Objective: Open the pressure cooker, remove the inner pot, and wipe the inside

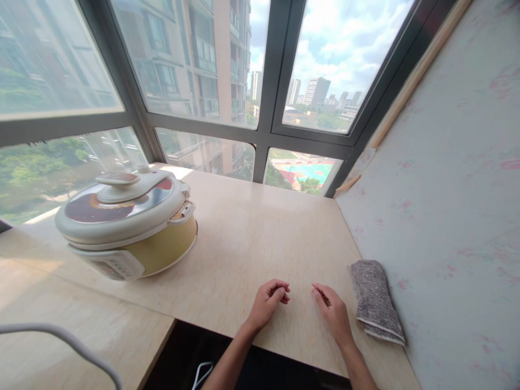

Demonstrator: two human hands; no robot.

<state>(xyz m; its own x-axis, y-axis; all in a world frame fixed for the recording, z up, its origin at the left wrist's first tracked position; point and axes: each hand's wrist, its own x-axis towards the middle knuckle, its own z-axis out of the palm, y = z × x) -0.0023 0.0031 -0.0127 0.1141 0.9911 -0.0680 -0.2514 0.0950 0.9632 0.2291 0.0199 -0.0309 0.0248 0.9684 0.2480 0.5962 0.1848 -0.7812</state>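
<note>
Both hands rest on the desk [244, 244] near its front edge, close together but apart. The left hand [268, 303] has a narrow, loosely curled grip holding nothing; the right hand [333, 313] likewise. A folded grey cloth [376, 300] lies just beside the right hand at three o'clock. A rice cooker [128, 222] sits well apart at ten o'clock.

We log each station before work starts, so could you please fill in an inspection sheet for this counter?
Surface: pale wood-look counter, sunlit.
Job's things: folded grey cloth against the right wall, nearest the right hand.
Clutter: cream electric cooker, lid on, at left.
Grippers: left hand and right hand loosely curled, holding nothing, over the counter's near edge.
Cables: white cord below the counter.
Surroundings: corner windows, high-rise view.
</note>
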